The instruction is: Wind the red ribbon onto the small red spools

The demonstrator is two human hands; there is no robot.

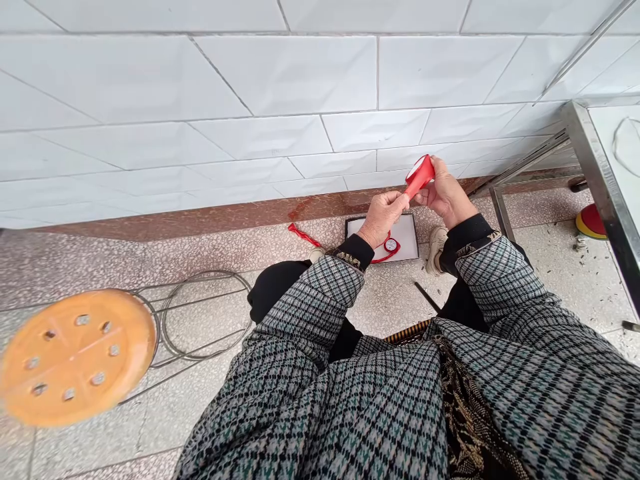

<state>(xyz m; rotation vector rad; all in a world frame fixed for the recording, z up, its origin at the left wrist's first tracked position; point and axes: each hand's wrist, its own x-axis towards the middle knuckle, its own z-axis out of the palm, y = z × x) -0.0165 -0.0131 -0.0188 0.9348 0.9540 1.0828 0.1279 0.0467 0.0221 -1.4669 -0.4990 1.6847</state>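
Both hands are raised near the wall, gripping one red item (420, 175) with a round white face and a narrower strip-like end; its exact kind is not clear. My left hand (384, 215) pinches the narrow end between thumb and fingers. My right hand (446, 193) is closed around the wider, round part. Below them, on the floor, lies a shallow white tray (407, 233) with a dark rim. A small red round dial (391, 245) with a red strap lies over it, partly hidden by my left wrist. Left of the tray is a twisted red strip (303, 235).
An orange round stool (75, 357) with holes and metal legs lies on its side at left. To the right stands a metal-framed table (595, 147). White tiles (290, 73) cover the wall ahead. Beneath the table is a red and yellow object (591, 221). A dark stick (427, 296) lies on the floor.
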